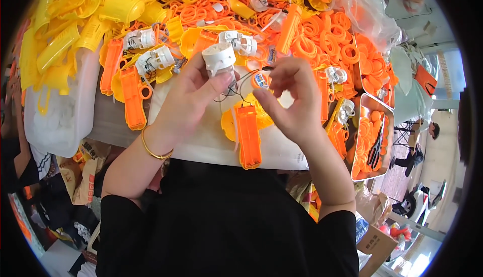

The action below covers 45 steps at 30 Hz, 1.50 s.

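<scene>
My left hand (193, 88) is closed round a white plastic motor unit (220, 58) with a round cap, held upright above the table. Thin dark wires (245, 78) run from it to my right hand (294, 93) and down to an orange battery case (248, 136). My right hand's curled fingers hold the wires near a short black end; its thumb stands apart. Beneath my hands, the long orange case lies beside a yellow shell piece (230, 124). A small round sticker-like piece (260, 80) shows between my hands.
Similar orange cases (133, 96) with white motor units (155, 59) lie to the left, more to the right. Yellow shells (121, 8) heap over a translucent bin (63, 121). Orange rings (329, 43) pile up behind. Scissors (375, 148) rest in a tray (358, 171) of orange discs.
</scene>
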Tool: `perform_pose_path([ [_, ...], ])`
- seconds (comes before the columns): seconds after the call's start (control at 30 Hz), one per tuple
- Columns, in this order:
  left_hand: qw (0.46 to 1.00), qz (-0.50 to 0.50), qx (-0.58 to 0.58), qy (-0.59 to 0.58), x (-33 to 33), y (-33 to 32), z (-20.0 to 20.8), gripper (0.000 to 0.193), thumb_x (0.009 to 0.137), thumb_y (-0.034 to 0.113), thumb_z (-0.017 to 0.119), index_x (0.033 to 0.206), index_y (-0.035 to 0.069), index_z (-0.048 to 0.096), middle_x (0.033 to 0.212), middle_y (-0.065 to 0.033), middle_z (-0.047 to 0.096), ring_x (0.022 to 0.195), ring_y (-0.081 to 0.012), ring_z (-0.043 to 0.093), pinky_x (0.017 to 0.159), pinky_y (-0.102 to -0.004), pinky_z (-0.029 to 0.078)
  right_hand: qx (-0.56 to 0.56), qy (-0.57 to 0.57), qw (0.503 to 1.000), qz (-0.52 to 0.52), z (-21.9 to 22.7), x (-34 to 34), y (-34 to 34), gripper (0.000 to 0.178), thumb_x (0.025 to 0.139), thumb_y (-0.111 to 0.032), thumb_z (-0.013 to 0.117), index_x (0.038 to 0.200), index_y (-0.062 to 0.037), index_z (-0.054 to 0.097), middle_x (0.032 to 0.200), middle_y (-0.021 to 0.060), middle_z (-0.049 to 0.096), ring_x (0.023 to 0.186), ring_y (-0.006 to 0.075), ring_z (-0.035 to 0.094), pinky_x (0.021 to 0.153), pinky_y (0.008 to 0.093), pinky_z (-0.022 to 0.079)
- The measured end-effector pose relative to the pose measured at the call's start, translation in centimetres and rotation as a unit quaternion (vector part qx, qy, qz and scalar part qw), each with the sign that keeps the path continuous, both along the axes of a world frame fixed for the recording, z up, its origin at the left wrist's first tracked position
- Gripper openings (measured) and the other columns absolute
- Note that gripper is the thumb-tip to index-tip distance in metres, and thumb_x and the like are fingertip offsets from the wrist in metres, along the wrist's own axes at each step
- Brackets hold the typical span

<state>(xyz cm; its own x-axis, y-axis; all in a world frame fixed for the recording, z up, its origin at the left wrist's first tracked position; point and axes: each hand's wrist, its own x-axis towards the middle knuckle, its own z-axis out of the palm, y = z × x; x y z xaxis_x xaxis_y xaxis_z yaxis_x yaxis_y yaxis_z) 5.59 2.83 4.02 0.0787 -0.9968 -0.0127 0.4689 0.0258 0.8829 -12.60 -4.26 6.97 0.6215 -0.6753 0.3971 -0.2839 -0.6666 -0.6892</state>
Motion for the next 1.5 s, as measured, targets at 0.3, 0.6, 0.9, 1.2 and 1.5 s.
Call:
perform_pose_path([
  [0.3, 0.975, 0.037, -0.081, -0.203, -0.2, 3.7, 2.4, 0.044, 0.096, 0.015, 0.048, 0.132, -0.007, 0.037, 0.115, -0.0133, 0.058, 0.107, -0.0212, 0.056, 0.096, -0.0366, 0.041, -0.084, 0.035, 0.996, -0.008, 0.2, 1.5, 1.4, 0.049, 0.070, -0.010, 0.078, 0.114, -0.0077, 0.059, 0.099, 0.0132, 0.061, 0.083, 0.0232, 0.062, 0.076, 0.0321, 0.051],
  [0.6, 0.759, 0.063, -0.270, -0.588, 1.0, -0.7, 0.9, 0.066, 0.073, 0.007, 0.068, 0.135, 0.012, 0.046, 0.097, -0.0096, 0.059, 0.088, -0.0269, 0.059, 0.076, -0.0336, 0.048, 0.450, -0.002, 0.880, 0.152, -0.8, -0.7, -2.9, 0.036, 0.096, -0.025, 0.047, 0.118, 0.0029, 0.056, 0.103, 0.0060, 0.061, 0.097, 0.0125, 0.056, 0.087, 0.0289, 0.045],
  [0.9, 0.784, 0.166, -0.310, -0.511, 2.6, -3.3, -0.6, 0.051, 0.074, 0.027, 0.078, 0.113, 0.005, 0.054, 0.089, -0.0044, 0.056, 0.086, -0.0198, 0.055, 0.075, -0.0339, 0.047, 0.272, 0.098, 0.957, 0.040, -0.1, 4.4, -7.2, 0.031, 0.094, -0.025, 0.051, 0.114, -0.0037, 0.061, 0.097, 0.0058, 0.059, 0.083, 0.0161, 0.058, 0.070, 0.0264, 0.047],
  [1.2, 0.987, -0.009, -0.131, -0.087, 1.5, -2.6, -0.6, 0.040, 0.084, 0.013, 0.071, 0.115, 0.006, 0.046, 0.101, 0.0005, 0.057, 0.095, -0.0057, 0.054, 0.081, -0.0234, 0.047, 0.257, 0.125, 0.958, 0.018, 2.5, 1.7, -1.0, 0.016, 0.085, -0.016, 0.068, 0.091, -0.0016, 0.067, 0.069, -0.0015, 0.060, 0.060, 0.0034, 0.051, 0.055, 0.0200, 0.040],
  [1.5, 0.953, -0.063, -0.069, -0.288, 0.2, -2.2, 1.9, 0.041, 0.082, 0.023, 0.073, 0.111, 0.004, 0.050, 0.082, -0.0009, 0.059, 0.073, -0.0086, 0.057, 0.062, -0.0263, 0.046, 0.151, 0.101, 0.977, 0.110, 0.6, -2.0, -0.9, 0.016, 0.078, -0.015, 0.075, 0.088, -0.0034, 0.067, 0.074, 0.0020, 0.060, 0.068, 0.0104, 0.056, 0.060, 0.0252, 0.043],
])
